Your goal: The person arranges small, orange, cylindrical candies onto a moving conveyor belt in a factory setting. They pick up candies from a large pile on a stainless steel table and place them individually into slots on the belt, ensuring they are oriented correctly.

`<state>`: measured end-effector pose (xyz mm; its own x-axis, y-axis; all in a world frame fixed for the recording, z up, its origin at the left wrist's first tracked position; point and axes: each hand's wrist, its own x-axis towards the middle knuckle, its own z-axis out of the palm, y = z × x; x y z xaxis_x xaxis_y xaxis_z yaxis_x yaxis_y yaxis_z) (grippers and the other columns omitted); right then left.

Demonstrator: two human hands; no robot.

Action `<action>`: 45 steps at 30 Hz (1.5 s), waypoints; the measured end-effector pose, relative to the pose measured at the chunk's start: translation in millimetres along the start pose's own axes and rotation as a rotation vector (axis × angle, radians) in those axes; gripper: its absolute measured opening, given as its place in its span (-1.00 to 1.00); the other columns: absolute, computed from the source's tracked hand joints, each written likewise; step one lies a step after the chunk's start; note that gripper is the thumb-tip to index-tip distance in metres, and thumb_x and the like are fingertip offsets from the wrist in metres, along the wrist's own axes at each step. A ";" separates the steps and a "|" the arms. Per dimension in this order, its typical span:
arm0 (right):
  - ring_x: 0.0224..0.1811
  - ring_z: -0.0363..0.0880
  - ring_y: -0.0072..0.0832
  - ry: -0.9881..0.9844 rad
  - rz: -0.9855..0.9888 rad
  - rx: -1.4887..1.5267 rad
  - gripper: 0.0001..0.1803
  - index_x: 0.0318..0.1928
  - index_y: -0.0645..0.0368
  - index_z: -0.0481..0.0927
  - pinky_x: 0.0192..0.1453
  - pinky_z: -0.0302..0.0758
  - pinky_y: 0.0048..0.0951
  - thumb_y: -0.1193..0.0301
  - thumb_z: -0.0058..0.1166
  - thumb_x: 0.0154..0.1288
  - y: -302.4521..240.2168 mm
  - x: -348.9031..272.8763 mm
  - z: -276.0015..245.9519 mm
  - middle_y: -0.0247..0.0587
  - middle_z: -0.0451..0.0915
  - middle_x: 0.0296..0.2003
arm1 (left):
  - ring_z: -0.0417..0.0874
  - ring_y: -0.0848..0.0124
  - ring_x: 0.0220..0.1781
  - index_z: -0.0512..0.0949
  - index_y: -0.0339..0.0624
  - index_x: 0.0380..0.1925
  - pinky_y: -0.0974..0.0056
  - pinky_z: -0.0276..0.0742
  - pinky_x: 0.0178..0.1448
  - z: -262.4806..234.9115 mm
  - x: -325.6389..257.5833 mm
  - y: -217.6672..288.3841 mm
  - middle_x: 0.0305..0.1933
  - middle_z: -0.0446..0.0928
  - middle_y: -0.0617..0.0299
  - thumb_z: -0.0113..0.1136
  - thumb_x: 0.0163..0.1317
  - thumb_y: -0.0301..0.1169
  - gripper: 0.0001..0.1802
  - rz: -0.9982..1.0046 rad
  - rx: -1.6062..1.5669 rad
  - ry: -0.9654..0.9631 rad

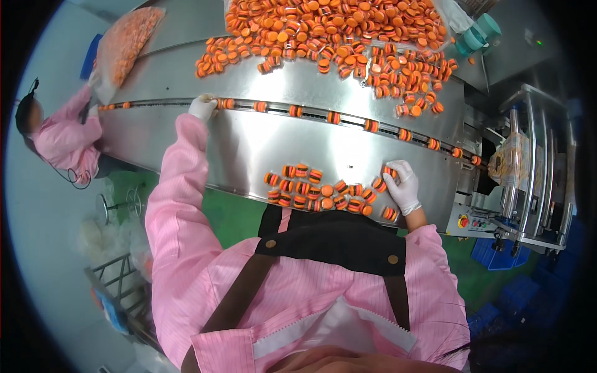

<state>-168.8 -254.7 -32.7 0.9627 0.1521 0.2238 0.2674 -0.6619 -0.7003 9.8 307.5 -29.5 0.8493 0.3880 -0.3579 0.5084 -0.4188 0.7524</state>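
My left hand (201,108), in a white glove, reaches to the narrow conveyor channel (317,114). Its fingers are closed at a burger-shaped candy (227,104), orange with dark and red layers. Spaced candies (371,125) stand along the channel to the right. Near the table's front edge, my gloved right hand (403,185) has its fingers curled against another candy (389,172). Beside that hand lies a loose group of candies (304,188), most on their sides; one (390,214) sits just below the fingers.
A large heap of candies (336,28) covers the steel table's far side. At the channel's right end stands a wrapping machine (513,161) with film rollers. Teal cups (479,34) stand far right. A co-worker in pink (68,133) is at the left, near a full clear bag (130,46).
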 end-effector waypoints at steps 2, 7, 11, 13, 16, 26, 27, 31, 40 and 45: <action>-0.22 0.59 -0.22 -0.001 0.005 0.009 -0.75 -0.17 0.12 0.60 -0.17 0.53 -0.35 0.42 0.22 0.08 0.3 0.6 -0.2 -0.16 0.56 -0.23 | 0.63 0.41 -0.33 0.55 -0.26 -0.04 0.37 0.57 -0.20 4.2 9.8 8.2 -0.22 0.62 0.18 0.18 0.21 -0.44 -0.69 -0.084 0.153 -0.087; -0.20 0.60 -0.21 -0.008 0.036 0.001 -0.76 -0.18 0.13 0.61 -0.16 0.54 -0.34 0.44 0.21 0.07 -4.6 2.1 -1.2 -0.15 0.57 -0.23 | 0.63 0.23 -0.24 0.53 -0.26 0.00 0.22 0.56 -0.05 26.9 -0.8 59.4 -0.16 0.62 0.08 0.31 0.06 -0.34 -0.53 0.304 0.603 -0.001; -0.20 0.59 -0.21 -0.006 0.016 -0.003 -0.75 -0.18 0.13 0.61 -0.15 0.54 -0.34 0.45 0.21 0.06 -1.2 2.8 0.1 -0.14 0.57 -0.23 | 0.60 0.23 -0.04 0.49 -0.25 0.07 0.24 0.49 0.06 82.8 2.1 80.6 -0.10 0.59 0.02 0.35 0.01 -0.30 -0.42 0.617 0.142 -0.012; -0.21 0.59 -0.21 0.005 -0.010 0.008 -0.75 -0.19 0.14 0.61 -0.16 0.54 -0.34 0.46 0.22 0.05 0.3 2.8 1.5 -0.14 0.56 -0.23 | 0.59 0.24 -0.01 0.49 -0.24 0.07 0.24 0.48 0.08 110.2 36.8 63.2 -0.09 0.59 0.02 0.35 0.01 -0.32 -0.43 0.656 0.195 -0.011; -0.21 0.59 -0.21 0.013 -0.014 0.001 -0.75 -0.19 0.15 0.60 -0.16 0.53 -0.34 0.47 0.22 0.04 2.4 3.2 1.2 -0.14 0.56 -0.23 | 0.60 0.35 -0.09 0.45 -0.20 0.08 0.29 0.49 0.02 136.0 43.3 62.0 -0.10 0.60 0.12 0.34 0.06 -0.39 -0.47 0.678 0.208 0.028; -0.33 0.58 -0.32 0.062 -0.108 -0.021 -0.75 -0.20 0.17 0.59 -0.28 0.52 -0.43 0.50 0.22 0.04 7.9 2.0 5.6 -0.14 0.56 -0.21 | 0.64 0.18 -0.16 0.52 -0.13 -0.12 0.18 0.53 -0.04 34.0 -6.1 62.8 -0.21 0.62 0.09 0.31 0.07 -0.25 -0.61 0.490 0.327 -0.024; -0.31 0.58 -0.31 0.059 -0.070 0.013 -0.75 -0.20 0.17 0.58 -0.24 0.52 -0.42 0.51 0.22 0.04 6.5 1.4 5.9 -0.13 0.55 -0.21 | 0.64 0.17 -0.17 0.52 -0.14 -0.14 0.17 0.53 -0.05 14.2 -1.5 51.5 -0.25 0.62 0.09 0.30 0.07 -0.26 -0.64 0.497 0.333 -0.010; -0.20 0.55 -0.29 0.089 -0.038 0.101 -0.75 -0.19 0.19 0.53 -0.07 0.50 -0.40 0.58 0.18 0.06 4.2 2.2 5.1 -0.11 0.52 -0.16 | 0.63 0.12 -0.17 0.54 -0.14 -0.19 0.17 0.51 -0.06 -34.4 10.7 24.4 -0.27 0.61 0.06 0.29 0.07 -0.32 -0.70 0.339 0.730 -0.047; -0.03 0.40 -0.51 0.126 0.354 0.803 -0.72 -0.09 0.18 0.42 0.10 0.40 -0.47 0.69 0.00 0.19 -1.6 38.7 2.6 -0.24 0.38 -0.01 | 0.59 0.14 -0.08 0.56 -0.23 -0.13 0.21 0.49 0.02 -4.2 0.2 49.7 -0.10 0.56 -0.03 0.32 0.01 -0.29 -0.59 0.341 0.761 -0.224; -0.13 0.50 -0.56 -0.150 0.374 0.923 -0.77 -0.03 0.16 0.43 -0.05 0.47 -0.48 0.56 0.01 0.31 -80.0 115.0 37.4 -0.32 0.51 -0.15 | 0.55 0.35 -0.06 0.50 -0.28 0.04 0.26 0.48 0.06 61.4 9.9 85.8 -0.09 0.54 0.06 0.33 0.05 -0.14 -0.40 0.609 0.298 -0.223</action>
<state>-77.9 -156.8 23.7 0.9698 0.1834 -0.1609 -0.1865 0.1322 -0.9735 70.6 225.0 -2.5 0.9873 -0.1504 -0.0504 -0.0758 -0.7266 0.6828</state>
